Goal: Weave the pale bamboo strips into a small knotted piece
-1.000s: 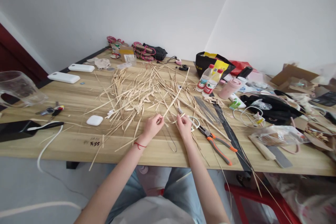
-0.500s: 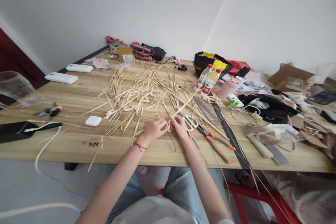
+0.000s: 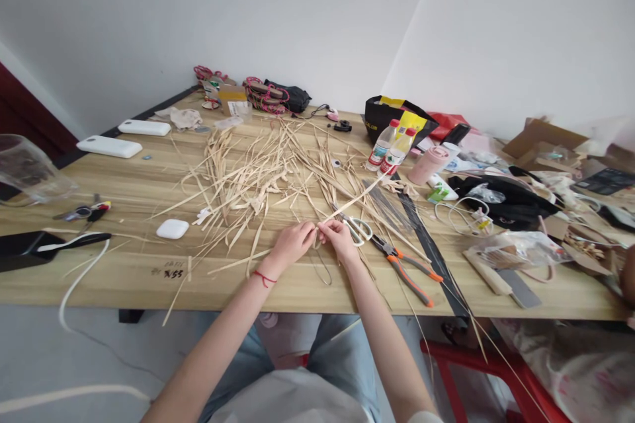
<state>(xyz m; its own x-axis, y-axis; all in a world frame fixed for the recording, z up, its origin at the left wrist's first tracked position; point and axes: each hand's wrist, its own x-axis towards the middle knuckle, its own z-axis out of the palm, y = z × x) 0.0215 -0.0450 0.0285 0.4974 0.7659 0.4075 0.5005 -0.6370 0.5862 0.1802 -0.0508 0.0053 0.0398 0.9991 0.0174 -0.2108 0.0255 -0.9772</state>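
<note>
My left hand (image 3: 294, 242) and my right hand (image 3: 339, 239) meet near the table's front, both closed in a pinch. Between their fingertips runs a pale, flat straw strip (image 3: 354, 200), its long end rising toward the bottles at the upper right. A thin wire loop (image 3: 325, 271) hangs just below the fingers; whether it is held too I cannot tell. Close to my right hand lie scissors (image 3: 361, 231) with white-green handles. Pliers (image 3: 401, 262) with orange-grey grips rest open to their right. A loose heap of straw strips (image 3: 253, 178) spreads beyond my hands.
Two red-capped bottles (image 3: 389, 149) and a pink cup (image 3: 429, 165) stand at the back right. Bags, boxes and cables crowd the right side. A white case (image 3: 172, 229), a clear plastic container (image 3: 30, 168) and two white devices (image 3: 109, 146) are at left.
The right hand's fingers have shifted slightly left and down, nearer the left fingertips. The strip's long end now shows more plainly. The whole view has shifted slightly.
</note>
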